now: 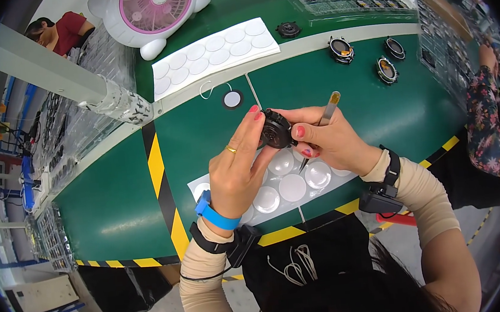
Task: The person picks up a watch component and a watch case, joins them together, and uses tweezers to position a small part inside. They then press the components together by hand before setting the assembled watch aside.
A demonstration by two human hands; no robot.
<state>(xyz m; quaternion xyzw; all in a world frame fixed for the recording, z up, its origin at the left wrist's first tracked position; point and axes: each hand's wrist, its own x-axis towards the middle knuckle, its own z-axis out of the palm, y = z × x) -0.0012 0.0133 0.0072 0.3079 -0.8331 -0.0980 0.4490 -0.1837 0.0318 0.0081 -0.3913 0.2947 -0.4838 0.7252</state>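
Plainly, in the head view, the left hand (230, 173) and right hand (343, 142) closely pinched a dark round case (276, 130), its longer outline near upright; the right also gripped tweezers (331, 109), tip slanting personward. Below, a white sheet (284, 205) lay on a green worktable (110, 199), a pink-and-white fan (158, 11) beyond.

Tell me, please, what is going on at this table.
A person's left hand and right hand hold a round black part between them, and the right also grips what look like tweezers. Below is a white sheet of round pieces on the green table. A pink-and-white fan stands at the back left.
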